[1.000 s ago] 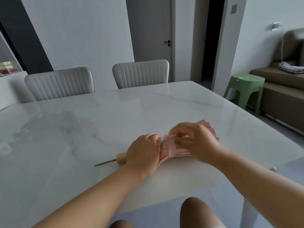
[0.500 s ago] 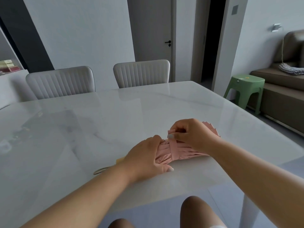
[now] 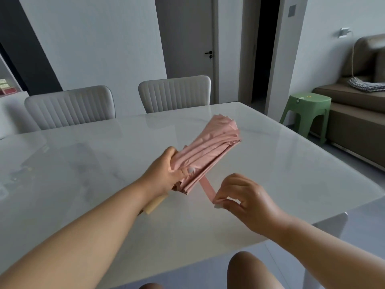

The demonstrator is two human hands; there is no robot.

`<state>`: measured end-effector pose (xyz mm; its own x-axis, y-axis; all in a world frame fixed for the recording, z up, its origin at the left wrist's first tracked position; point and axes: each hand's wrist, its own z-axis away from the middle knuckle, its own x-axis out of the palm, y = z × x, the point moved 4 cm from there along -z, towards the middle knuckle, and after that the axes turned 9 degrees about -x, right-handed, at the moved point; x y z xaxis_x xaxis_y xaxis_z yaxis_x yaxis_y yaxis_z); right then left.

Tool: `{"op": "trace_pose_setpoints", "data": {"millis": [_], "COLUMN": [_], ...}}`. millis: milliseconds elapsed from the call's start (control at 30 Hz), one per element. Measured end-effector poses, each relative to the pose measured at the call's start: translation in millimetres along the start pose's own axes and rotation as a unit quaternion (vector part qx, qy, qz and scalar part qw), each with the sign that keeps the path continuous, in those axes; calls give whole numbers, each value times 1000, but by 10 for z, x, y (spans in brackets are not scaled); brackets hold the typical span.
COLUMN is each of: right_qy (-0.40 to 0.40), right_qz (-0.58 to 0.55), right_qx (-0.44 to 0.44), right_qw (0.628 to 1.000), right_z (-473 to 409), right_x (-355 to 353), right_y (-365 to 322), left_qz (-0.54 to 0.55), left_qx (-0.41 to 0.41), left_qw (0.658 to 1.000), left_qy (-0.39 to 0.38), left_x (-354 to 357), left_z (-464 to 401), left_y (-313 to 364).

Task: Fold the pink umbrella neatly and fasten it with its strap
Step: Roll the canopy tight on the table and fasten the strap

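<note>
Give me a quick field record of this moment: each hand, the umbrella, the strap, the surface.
left hand: grips the folded pink umbrella near its handle end, holding it above the table
right hand: pinches the free end of the strap
umbrella: canopy gathered in pleats, far end tilted upward
strap: pulled out toward the person, not wrapped or fastened
handle: light-coloured, showing below the left wrist
surface: white marble table

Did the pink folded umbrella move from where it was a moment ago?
Yes. The pink folded umbrella rose off the white marble table, tipping toward the grey chairs.
</note>
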<state>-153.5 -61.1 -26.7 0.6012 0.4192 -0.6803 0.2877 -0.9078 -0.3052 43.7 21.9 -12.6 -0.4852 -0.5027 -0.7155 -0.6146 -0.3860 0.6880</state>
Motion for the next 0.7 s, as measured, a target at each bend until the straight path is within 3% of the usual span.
{"op": "trace_pose_setpoints", "data": {"millis": [133, 233, 367, 700], "right_qy": [12, 25, -4, -126], "right_qz": [3, 39, 59, 71], "right_qx": [-9, 14, 58, 124], "right_qw": [1000, 999, 997, 982], "right_z": [-95, -286, -457, -744], "right_x": [-48, -167, -206, -115], "right_y": [83, 275, 482, 436], "left_qz": [-86, -202, -228, -297], "left_qx": [31, 121, 214, 267], "left_qw": [995, 972, 950, 917], "left_qy": [-30, -4, 8, 18], "left_x": [76, 223, 384, 449], "left_z": [-52, 17, 97, 168], "left_y": [24, 42, -56, -101]}}
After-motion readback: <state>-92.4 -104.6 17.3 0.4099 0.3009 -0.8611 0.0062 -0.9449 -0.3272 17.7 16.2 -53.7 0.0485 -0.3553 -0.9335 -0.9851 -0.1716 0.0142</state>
